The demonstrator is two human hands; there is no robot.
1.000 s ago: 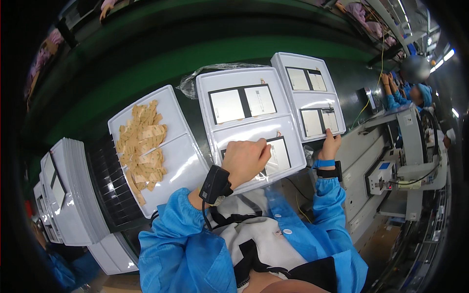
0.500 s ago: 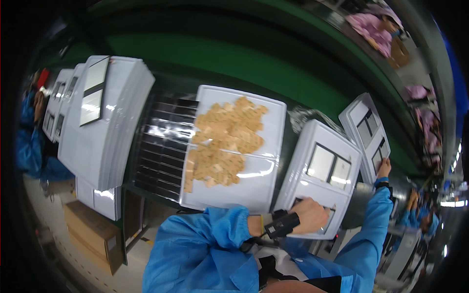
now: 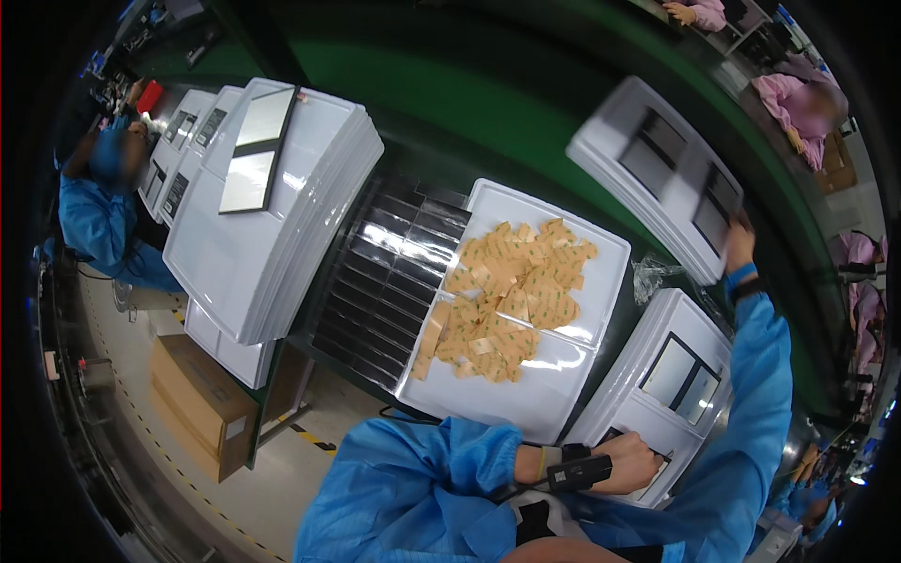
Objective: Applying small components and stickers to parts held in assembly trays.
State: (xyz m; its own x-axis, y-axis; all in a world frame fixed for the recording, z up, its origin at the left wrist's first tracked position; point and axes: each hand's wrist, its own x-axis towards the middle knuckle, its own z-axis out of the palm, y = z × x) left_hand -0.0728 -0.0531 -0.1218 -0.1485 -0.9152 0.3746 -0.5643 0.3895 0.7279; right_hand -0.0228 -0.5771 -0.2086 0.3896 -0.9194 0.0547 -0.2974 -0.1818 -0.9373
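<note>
My right hand (image 3: 740, 246), arm stretched out, grips the near right end of a white plastic tray (image 3: 601, 150), which looks like a short stack. Two dark-framed flat panels (image 3: 654, 152) lie in that tray, slightly smeared by motion. My left hand (image 3: 627, 465) is curled over the near compartment of another white tray stack (image 3: 619, 375) by my body. Its fingertips are hidden beside a partly covered panel. In that stack's farther compartment sits a dark-framed panel pair with pale faces (image 3: 683, 380).
Tan paper pieces (image 3: 507, 300) heap in a white tray (image 3: 554, 413) at the middle. Left of it lie rows of glossy black strips (image 3: 385, 272), then a tall white tray stack (image 3: 253, 281). Clear plastic film (image 3: 652, 274) lies right. A co-worker in blue (image 3: 99, 206) sits far left.
My right hand has carried the far tray leftward and away over the green surface. My left hand stays on the near stack. The whole view has shifted, so the bench items appear farther right.
</note>
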